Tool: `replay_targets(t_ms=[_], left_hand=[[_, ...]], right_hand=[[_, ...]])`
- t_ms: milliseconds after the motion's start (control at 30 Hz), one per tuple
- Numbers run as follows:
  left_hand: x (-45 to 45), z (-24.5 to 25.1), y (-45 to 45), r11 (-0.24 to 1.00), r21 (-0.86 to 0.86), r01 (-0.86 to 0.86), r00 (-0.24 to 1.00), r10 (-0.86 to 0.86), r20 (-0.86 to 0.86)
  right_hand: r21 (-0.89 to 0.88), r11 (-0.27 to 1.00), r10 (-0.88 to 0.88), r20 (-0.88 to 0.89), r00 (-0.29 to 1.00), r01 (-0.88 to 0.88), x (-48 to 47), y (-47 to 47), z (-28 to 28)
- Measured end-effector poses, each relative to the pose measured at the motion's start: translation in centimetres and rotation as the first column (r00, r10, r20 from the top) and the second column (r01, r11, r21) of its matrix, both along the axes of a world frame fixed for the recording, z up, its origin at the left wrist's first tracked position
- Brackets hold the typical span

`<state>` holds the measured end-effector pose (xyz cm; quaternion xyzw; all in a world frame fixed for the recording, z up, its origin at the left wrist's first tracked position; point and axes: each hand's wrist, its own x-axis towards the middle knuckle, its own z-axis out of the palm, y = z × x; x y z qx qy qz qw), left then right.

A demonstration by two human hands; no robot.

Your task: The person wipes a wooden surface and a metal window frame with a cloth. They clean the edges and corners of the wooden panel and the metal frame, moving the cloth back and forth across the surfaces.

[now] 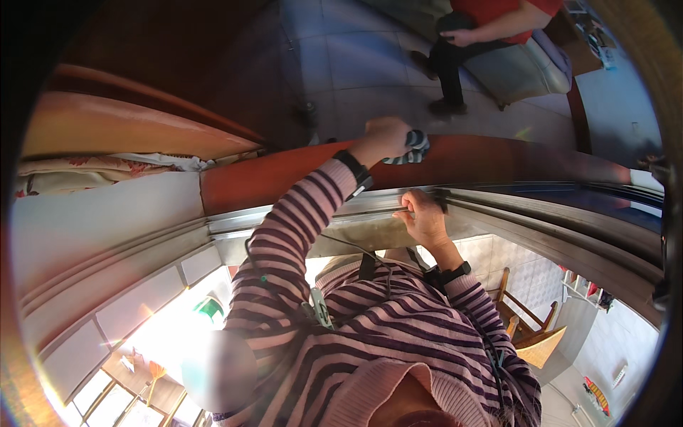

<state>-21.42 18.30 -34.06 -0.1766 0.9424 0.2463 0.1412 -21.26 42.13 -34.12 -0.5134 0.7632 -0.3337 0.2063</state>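
Note:
My left hand [388, 140] is closed around a bunched striped cloth [417, 147], dark and pale grey, over the reddish-brown windowsill [469, 157]. The cloth hangs at the thumb side of the hand; whether it touches the sill I cannot tell. Nearer to my body, my right hand [424, 216] is at the metal track of a sliding window [368, 202], beside the end of the dark sash rails [496, 211]. Its fingers are curled, the thumb stands apart from them, and no object shows in it. Both wrists bear black bands, and thin cables run along the striped sleeves.
Beyond the sill, a person in a red top [496, 21] sits on a pale padded seat [512, 69]. A floral curtain [106, 168] lies bunched at the left end of the sill. Behind me, a wooden chair [539, 341] stands on the lower right.

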Motion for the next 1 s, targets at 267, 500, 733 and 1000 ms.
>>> replay_targets(t_ms=[267,500,733,1000], left_hand=[[15.1,1.2,-5.9,0.964,-0.145,-0.224,0.974,0.217,-0.06],[20.6,1.3,-8.3,0.905,-0.236,-0.355,0.933,0.358,-0.029],[19.8,0.3,-6.9,0.874,-0.327,-0.359,0.933,0.336,-0.128],[24.1,2.2,-4.9,0.761,-0.309,-0.57,0.817,0.564,-0.119]], right_hand=[[0.054,0.999,-0.003,-0.007,1.0,0.003,0.1,0.0,0.4],[0.058,0.998,-0.009,-0.008,1.0,0.009,0.0,0.1,0.3],[0.054,0.998,0.037,-0.118,0.992,-0.031,0.1,0.3,-0.3],[0.058,0.998,0.044,-0.133,0.99,-0.037,-0.3,0.7,-1.2]])
